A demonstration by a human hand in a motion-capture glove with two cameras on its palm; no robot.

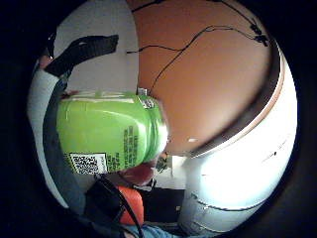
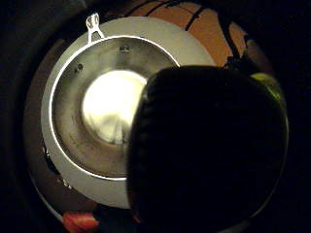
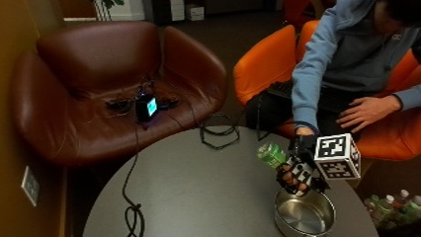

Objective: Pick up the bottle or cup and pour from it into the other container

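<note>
The green bottle (image 3: pixel 271 154) is held tilted in the gloved right hand (image 3: pixel 297 170), at the steel pot's (image 3: pixel 327 210) eleven o'clock; its mouth should be centred over the pot before further tipping.

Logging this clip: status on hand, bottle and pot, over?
Right hand grips green bottle, tilted, lifted off the table. Steel pot just below the hand, looks empty. Nothing between bottle and pot.
</note>
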